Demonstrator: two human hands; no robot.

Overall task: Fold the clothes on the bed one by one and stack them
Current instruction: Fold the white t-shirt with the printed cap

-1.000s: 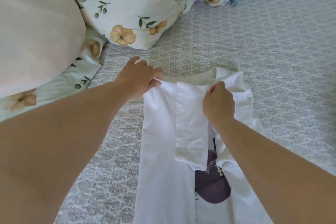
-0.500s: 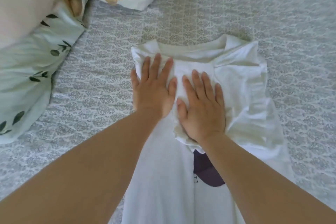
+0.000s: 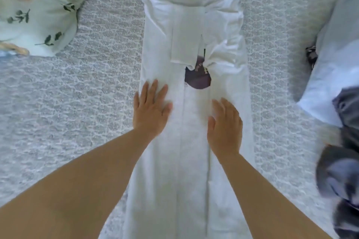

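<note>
The white shirt (image 3: 194, 141) lay lengthwise down the middle of the bed (image 3: 87, 93), collar at the far end, both sides folded inward so that it formed a long narrow strip running toward you. A folded sleeve (image 3: 186, 37) sat flat over the chest, and beside it the other side bunched into soft wrinkles; between them a dark purple print (image 3: 198, 79) showed through the gap. The cloth looked thin, matte and smooth, with straight creases along its length. The bed cover under it was grey with a fine repeating lace-like pattern. Your left hand (image 3: 151, 110) rested palm down on the left edge of the strip, its fingers (image 3: 153, 91) straight and slightly spread, pointing away from you. Your right hand (image 3: 225, 126) lay palm down on the right half, its fingers straight and close together, the thumb out to the side. Both forearms reached in bare from the near edge. A floral pillow (image 3: 44, 17) with green leaves lay at the far left, and a pile of pale blue and dark grey clothes (image 3: 342, 122) sat at the right, well apart from the shirt.
</note>
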